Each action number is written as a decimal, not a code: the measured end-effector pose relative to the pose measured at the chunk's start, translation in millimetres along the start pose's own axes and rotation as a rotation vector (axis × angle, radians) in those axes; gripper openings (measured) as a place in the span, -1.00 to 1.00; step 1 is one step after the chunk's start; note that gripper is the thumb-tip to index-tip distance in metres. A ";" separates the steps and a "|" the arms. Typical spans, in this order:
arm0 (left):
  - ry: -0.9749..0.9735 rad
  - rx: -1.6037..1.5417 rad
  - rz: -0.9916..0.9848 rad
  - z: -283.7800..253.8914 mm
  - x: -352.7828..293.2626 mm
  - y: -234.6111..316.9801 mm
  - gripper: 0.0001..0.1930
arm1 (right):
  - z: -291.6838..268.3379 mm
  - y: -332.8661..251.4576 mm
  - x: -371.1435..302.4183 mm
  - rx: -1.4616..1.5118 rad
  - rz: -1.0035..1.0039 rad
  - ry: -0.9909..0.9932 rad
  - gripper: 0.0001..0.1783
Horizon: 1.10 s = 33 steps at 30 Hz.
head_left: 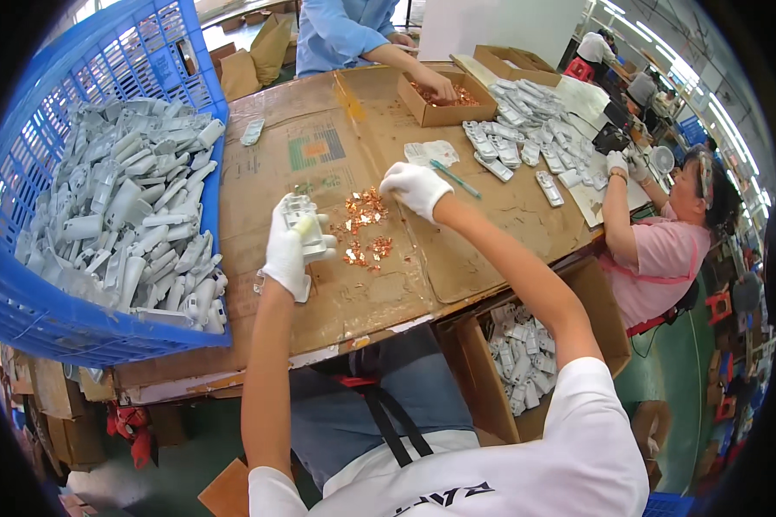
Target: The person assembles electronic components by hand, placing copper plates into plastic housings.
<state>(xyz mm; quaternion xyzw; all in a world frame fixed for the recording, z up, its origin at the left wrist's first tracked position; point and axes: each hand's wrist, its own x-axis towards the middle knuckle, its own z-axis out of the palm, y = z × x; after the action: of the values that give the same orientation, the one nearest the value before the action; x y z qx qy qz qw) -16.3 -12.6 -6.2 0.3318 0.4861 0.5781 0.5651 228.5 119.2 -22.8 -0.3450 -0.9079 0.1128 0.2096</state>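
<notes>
My left hand [284, 254], in a white glove, is wrapped round a pale plastic housing [298, 210] with moulded recesses facing up. Another pale part [302, 289] shows below that glove, by the wrist. Loose small copper-coloured metal pieces [366, 209] lie on the cardboard tabletop between my hands. My right hand [416, 189], also gloved, is at the upper right of these pieces. Its fingers are curled together; whatever is between their tips is too small to make out.
On the left stands a blue crate [138, 332] heaped with pale plastic parts. A teal pen [455, 179] lies beyond my right hand. A co-worker's hand [440, 89] reaches into a cardboard box of copper pieces; finished-looking housings [526, 129] spread at right, near another person [655, 246]. Below sits an open carton [478, 362].
</notes>
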 end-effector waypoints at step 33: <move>0.331 0.672 0.448 30.2 -27.8 -30.1 -0.52 | 7.5 -113.3 -4.8 0.670 0.158 0.109 -0.85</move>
<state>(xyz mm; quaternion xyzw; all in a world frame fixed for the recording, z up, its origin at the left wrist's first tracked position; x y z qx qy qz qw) 25.8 -37.4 -20.5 0.4974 0.6473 0.5415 0.2007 162.6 32.1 8.7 -0.3318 -0.7784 0.4018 0.3501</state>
